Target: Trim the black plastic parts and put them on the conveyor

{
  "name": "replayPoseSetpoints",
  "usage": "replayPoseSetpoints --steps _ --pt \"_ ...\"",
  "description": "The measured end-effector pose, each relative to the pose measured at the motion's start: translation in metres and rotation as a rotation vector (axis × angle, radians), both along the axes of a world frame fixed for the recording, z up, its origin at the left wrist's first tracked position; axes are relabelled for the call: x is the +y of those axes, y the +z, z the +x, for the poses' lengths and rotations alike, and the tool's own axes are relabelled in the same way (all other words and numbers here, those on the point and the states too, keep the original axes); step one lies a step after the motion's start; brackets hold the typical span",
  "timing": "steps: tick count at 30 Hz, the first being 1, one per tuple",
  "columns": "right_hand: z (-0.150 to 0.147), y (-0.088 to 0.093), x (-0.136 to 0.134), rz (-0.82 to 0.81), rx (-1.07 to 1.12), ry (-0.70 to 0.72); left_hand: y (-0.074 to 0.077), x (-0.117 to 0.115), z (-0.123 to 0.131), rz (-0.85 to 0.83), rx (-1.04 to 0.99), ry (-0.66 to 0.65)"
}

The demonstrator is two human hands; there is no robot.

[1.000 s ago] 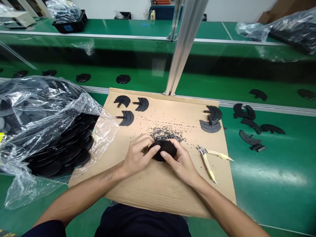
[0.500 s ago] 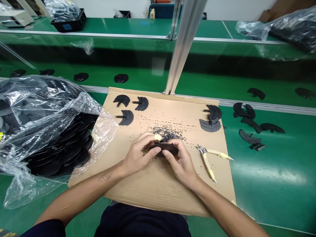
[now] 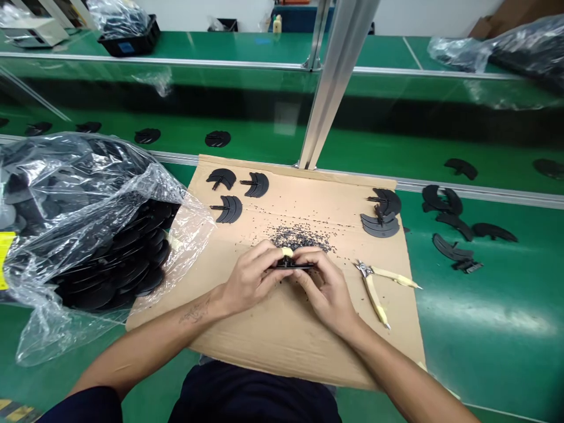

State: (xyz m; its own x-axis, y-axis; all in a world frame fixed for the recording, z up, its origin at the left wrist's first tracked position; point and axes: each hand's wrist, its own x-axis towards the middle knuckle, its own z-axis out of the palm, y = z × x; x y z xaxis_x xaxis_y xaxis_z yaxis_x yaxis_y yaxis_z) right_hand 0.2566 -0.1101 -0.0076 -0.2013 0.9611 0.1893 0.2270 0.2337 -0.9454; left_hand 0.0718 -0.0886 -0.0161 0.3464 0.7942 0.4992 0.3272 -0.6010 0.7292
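My left hand (image 3: 251, 275) and my right hand (image 3: 329, 292) are both closed on a round black plastic disc (image 3: 299, 267), held nearly edge-on above the cardboard (image 3: 282, 329). Thumbs lie along the near edge, and the other fingers are over the upper side. Yellow tape (image 3: 287, 251) wraps a left fingertip. My fingers hide much of the disc, including what they press on. Just beyond it are many tiny black bits (image 3: 304, 235) scattered on the cardboard. Right of my right hand lies a pair of nippers (image 3: 366, 271) with spread, pale yellow handles.
A clear plastic bag (image 3: 145, 188) of black discs (image 3: 114, 276) stands at left. Curved black pieces (image 3: 256, 185) lie at the cardboard's back left, others (image 3: 379, 225) at its back right, and more (image 3: 452, 247) on the green table. A metal post (image 3: 328, 100) rises behind the cardboard.
The disc has tilted from showing its flat face to nearly edge-on. Both hands still hold it, and my left fingers have moved slightly. The whole view has shifted a little.
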Motion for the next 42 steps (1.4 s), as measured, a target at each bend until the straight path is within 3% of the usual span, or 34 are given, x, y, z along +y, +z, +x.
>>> replayPoseSetpoints --steps 8,27,29,33,35,42 --pt "0.004 -0.002 0.0 0.237 -0.054 0.009 0.003 0.007 -0.003 0.164 -0.04 -0.098" --pt "0.002 0.002 0.0 0.212 0.019 0.097 0.008 0.001 -0.004 0.179 -0.133 -0.098" --pt "0.002 0.002 0.001 0.16 0.07 0.095 0.009 0.002 -0.005 0.085 -0.193 -0.148" --pt "0.004 0.004 0.005 0.058 0.174 0.105 0.012 0.008 -0.01 -0.341 -0.321 -0.34" --pt "0.005 0.004 0.006 0.038 0.194 0.127 0.013 0.01 -0.012 -0.495 -0.356 -0.372" --pt "0.007 0.005 0.009 -0.038 0.176 0.12 0.008 0.009 -0.011 -0.627 -0.464 -0.328"
